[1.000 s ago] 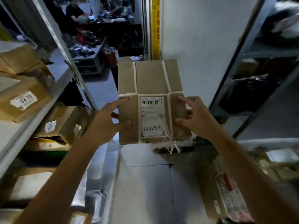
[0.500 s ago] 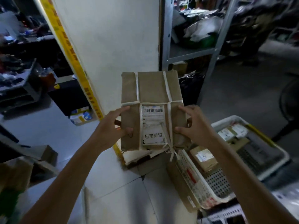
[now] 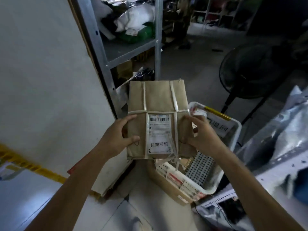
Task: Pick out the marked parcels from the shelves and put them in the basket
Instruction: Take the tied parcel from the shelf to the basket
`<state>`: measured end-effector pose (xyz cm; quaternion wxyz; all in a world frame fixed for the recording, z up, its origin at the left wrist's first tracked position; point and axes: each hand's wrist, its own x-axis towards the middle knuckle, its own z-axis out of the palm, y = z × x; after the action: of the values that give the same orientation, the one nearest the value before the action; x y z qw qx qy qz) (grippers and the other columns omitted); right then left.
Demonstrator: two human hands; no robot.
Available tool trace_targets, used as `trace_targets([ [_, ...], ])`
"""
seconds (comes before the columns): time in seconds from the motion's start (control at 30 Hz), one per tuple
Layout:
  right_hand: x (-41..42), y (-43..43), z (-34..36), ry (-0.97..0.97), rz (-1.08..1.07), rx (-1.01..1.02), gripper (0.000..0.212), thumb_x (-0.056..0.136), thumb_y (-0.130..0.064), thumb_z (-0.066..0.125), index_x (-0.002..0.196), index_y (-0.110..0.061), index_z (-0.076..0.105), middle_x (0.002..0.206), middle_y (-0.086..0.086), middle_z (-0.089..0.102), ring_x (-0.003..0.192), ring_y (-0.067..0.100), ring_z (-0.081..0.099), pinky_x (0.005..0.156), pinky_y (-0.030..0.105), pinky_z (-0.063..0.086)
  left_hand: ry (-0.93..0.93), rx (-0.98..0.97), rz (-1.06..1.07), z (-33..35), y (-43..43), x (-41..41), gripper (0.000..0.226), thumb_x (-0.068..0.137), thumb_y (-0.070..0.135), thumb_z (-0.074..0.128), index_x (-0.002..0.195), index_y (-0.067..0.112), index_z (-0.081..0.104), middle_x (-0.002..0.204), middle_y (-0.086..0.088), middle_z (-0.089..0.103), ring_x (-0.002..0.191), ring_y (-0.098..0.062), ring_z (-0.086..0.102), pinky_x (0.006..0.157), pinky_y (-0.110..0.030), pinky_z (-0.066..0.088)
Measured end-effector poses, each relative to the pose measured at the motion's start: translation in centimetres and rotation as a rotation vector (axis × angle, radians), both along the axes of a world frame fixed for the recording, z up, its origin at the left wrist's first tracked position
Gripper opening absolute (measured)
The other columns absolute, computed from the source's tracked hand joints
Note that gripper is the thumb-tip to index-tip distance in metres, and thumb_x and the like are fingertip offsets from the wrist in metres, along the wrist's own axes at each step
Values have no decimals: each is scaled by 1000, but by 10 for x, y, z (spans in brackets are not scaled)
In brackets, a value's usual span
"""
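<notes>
On the left, white wall fills most of the frame, with pale floor below and yellow tape along the join

Grey metal shelf just right of the wall. White and green bags on its upper level, lower level too dim to tell

Silver bags heaped at the right edge. Black fan on the floor beyond the basket

Basket: white perforated plastic with a yellow handle, right of centre. Parcels and a printed card inside, brown carton against its near side

Parcel: flat, brown paper, held in the air at frame centre, top face toward the camera. Its near end overlaps the basket's left rim. Can't tell if they touch

Left hand grips the left edge, thumb on the top face, fingers curled under. Right hand grips the right edge, thumb on top, fingers wrapped round the side. Both are closed on the parcel and hold nothing else

Label: white, on the near half of the top face between the thumbs. Barcode at its far end, large printed characters at its near end

White strap ties the parcel, two runs lengthwise and one across, with loose knot ends hanging off the near edge
</notes>
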<state>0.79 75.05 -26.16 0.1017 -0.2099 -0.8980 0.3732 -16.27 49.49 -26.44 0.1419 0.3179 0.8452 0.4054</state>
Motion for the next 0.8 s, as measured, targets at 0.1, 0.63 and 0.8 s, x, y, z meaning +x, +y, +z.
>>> trace_targets([
  [0.1, -2, 4, -16, -9, -104, -69, 86, 74, -6, 82, 148, -20, 41, 128, -11, 31, 118, 16, 45, 80, 7, 45, -30, 0, -118, -15, 25, -31, 73, 79, 27, 82, 138, 49, 44, 128, 8, 52, 106, -8, 59, 89, -28, 53],
  [0.63, 59, 56, -101, -127, -538, -217, 82, 79, -19, 81, 150, -24, 39, 131, -13, 32, 116, 15, 49, 100, 33, 48, -253, -155, -525, -105, 182, -44, 74, 83, 14, 77, 140, 46, 43, 133, 11, 38, 116, -15, 52, 92, -42, 56],
  [0.8, 65, 76, -136, -134, -572, -306, 81, 80, -17, 80, 149, -26, 41, 130, -14, 34, 106, 10, 52, 90, 26, 51, -235, -224, -515, -136, 208, -39, 74, 82, 18, 77, 140, 48, 42, 132, 12, 42, 117, -16, 52, 87, -38, 59],
])
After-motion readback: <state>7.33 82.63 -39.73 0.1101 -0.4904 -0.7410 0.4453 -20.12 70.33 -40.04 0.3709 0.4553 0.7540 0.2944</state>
